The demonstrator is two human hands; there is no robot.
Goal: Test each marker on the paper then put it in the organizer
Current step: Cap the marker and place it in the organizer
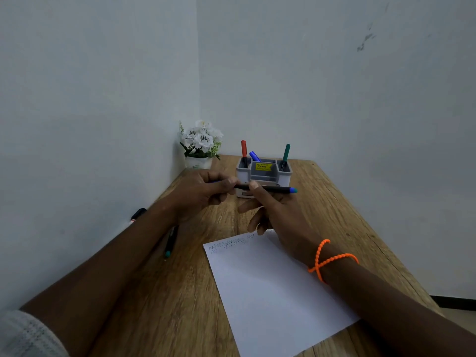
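I hold a black marker point(277, 188) with a blue end level above the table, in front of the organizer. My left hand point(203, 194) grips its left end, where the cap seems to be. My right hand point(270, 212) pinches the barrel. A white paper point(270, 287) with zigzag scribbles along its top edge lies under my right forearm. The grey and white organizer point(264, 171) stands behind, holding a red marker point(244, 150), a blue marker point(255, 156) and a green marker point(286, 153). Another marker with a teal end point(170, 243) lies under my left forearm.
A pot of white flowers point(201, 145) stands in the far left corner against the wall. A black object point(137, 214) lies by the left wall. The wooden table point(334, 215) ends at its right edge, with floor beyond.
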